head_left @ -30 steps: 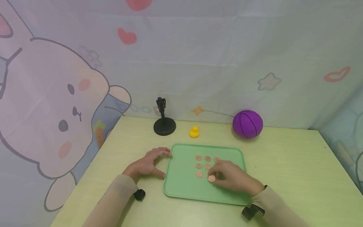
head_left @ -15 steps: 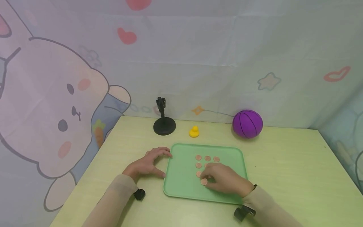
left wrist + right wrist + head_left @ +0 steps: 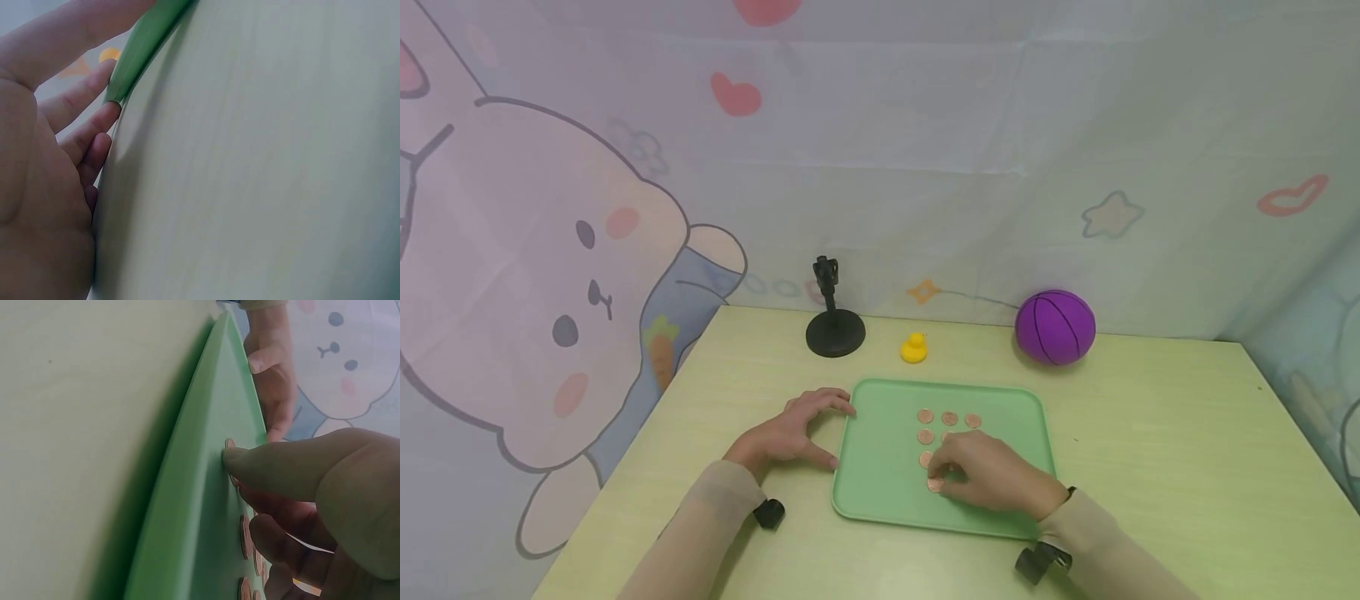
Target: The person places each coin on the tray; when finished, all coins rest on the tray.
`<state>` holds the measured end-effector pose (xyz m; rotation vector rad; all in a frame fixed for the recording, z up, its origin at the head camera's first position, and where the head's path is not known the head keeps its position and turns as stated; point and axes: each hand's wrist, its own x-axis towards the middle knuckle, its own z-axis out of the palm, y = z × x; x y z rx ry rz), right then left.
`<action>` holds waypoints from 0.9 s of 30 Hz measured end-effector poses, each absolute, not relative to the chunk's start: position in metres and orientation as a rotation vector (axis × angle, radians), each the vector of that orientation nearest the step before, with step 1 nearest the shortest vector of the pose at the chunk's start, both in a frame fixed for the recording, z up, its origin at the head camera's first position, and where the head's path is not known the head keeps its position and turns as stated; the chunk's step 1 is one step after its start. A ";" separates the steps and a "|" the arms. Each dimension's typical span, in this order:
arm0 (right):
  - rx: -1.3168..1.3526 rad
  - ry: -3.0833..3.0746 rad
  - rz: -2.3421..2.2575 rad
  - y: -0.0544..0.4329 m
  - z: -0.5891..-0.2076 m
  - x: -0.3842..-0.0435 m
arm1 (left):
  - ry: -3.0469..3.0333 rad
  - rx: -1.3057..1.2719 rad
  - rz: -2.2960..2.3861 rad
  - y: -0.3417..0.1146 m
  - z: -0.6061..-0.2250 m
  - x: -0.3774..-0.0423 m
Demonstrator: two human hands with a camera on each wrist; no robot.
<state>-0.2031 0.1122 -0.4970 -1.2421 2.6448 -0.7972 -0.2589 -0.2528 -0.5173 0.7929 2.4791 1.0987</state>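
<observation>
A shallow green tray [image 3: 876, 492] lies on the table and carries several copper-coloured coins [image 3: 926, 437] set out in rows. Over the tray's near middle, my right hand [image 3: 996, 477] pinches one coin [image 3: 935, 484] low at the tray floor, in front of the rows. In the right wrist view the thumb covers part of this coin [image 3: 230, 444]; whether it touches the tray is hard to tell. The hand hides some of the coins behind it. My left hand [image 3: 784, 435] rests at the tray's left rim, fingers spread and fingertips against the edge [image 3: 134, 59].
Behind the tray, a small yellow duck [image 3: 913, 349] sits between a black stand with a round base [image 3: 835, 334] and a purple ball [image 3: 1056, 328]. A printed cloth [image 3: 880, 167] hangs at the table's back edge.
My right hand has moved left and slightly towards me with the coin, which is now lower and in front of the left row. The left hand and tray have stayed still.
</observation>
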 end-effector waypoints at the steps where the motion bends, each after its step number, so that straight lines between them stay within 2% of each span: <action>1: -1.248 2.642 -0.804 0.112 -0.497 -0.203 | 2.480 0.793 1.098 -0.253 -0.518 -0.259; 19: -1.281 2.628 -0.812 0.105 -0.498 -0.202 | 2.473 0.781 1.105 -0.253 -0.518 -0.259; 27: -1.297 2.699 -0.929 0.124 -0.494 -0.208 | 2.474 0.792 1.112 -0.252 -0.518 -0.259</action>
